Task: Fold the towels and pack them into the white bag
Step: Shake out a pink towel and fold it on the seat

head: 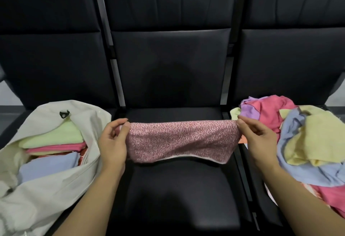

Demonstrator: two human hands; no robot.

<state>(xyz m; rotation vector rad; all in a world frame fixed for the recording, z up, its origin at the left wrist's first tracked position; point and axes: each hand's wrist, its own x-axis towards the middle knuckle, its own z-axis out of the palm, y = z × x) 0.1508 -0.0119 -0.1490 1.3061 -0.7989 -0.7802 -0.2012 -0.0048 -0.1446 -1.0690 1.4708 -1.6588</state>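
A pink speckled towel (182,140) hangs doubled over and stretched between my hands above the middle black seat (183,194). My left hand (113,142) pinches its left end and my right hand (258,140) pinches its right end. On the left seat lies the white bag (48,198), open, with folded green, pink and blue towels (54,148) stacked inside. A loose pile of unfolded towels (302,142) in yellow, blue, pink and purple covers the right seat.
Three black padded seats stand in a row, their tall backrests (171,49) rising behind. Metal frame bars (246,189) separate the seats. A small black clip (64,114) sits on the bag's upper flap.
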